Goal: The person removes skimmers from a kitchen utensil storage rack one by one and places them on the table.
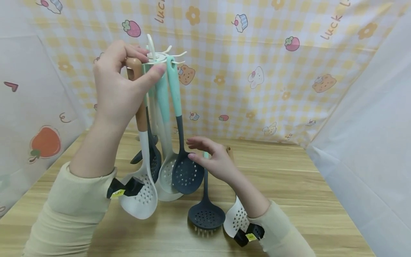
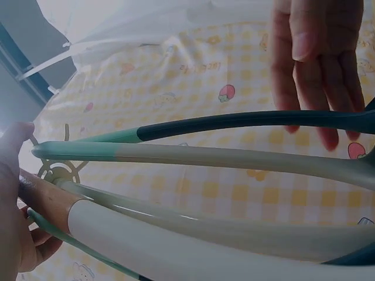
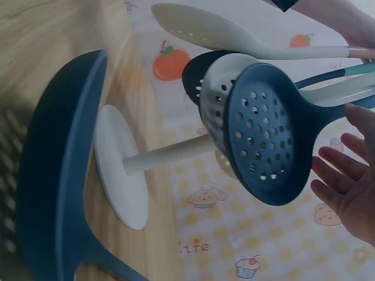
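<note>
A white utensil stand with hooks (image 1: pixel 158 57) rises at the left of the table. My left hand (image 1: pixel 117 78) grips around its top, thumb in front and fingers behind. Beside that palm hangs a white skimmer (image 1: pixel 144 142) with a wooden handle. Also hanging are a dark skimmer (image 1: pixel 187 173) with a mint handle, a pale skimmer (image 1: pixel 167 175) and another dark skimmer (image 1: pixel 155 164) behind. With fingers spread and fairly straight, my right hand (image 1: pixel 216 160) is by the front dark skimmer's bowl; the right wrist view shows its thumb near the neck (image 3: pixel 322 117).
On the wooden table (image 1: pixel 273 185) lie a second mint-handled dark skimmer (image 1: pixel 207 214) and a white skimmer (image 1: pixel 237 219) with a wooden handle, partly under my right forearm. The stand's round white base (image 3: pixel 120 170) rests on the table. A patterned cloth (image 1: pixel 257 100) hangs behind.
</note>
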`<state>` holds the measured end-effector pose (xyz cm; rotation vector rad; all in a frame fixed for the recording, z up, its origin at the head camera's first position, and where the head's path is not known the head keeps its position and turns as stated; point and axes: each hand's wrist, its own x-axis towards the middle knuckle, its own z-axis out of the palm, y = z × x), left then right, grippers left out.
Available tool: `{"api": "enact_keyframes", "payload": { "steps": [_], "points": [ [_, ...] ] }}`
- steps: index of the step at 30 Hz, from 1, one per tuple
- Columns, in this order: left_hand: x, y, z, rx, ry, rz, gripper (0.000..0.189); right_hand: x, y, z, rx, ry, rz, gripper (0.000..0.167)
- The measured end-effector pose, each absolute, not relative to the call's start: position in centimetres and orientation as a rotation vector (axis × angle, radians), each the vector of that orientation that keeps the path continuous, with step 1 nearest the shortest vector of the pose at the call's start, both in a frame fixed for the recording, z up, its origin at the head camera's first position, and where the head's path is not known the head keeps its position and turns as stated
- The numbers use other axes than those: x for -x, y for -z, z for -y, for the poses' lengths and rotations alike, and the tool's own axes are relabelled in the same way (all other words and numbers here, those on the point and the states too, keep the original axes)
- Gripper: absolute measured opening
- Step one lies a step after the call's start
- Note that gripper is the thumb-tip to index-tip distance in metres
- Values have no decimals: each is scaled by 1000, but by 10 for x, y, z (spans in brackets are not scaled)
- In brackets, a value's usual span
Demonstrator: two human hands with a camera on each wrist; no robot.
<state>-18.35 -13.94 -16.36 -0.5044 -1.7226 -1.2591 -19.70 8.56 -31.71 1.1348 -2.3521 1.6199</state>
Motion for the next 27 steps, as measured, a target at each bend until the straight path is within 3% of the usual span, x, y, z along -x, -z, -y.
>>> {"api": "enact_keyframes", "payload": {
  "steps": [7,27],
  "points": [
    [184,164,137,487,1261,1708,31,201,324,-79,-1276,-1632,2286,45],
    [180,164,130,410,1251,1741,36,196,325,-78,-1224,-1515,2265,30]
  ]
}}
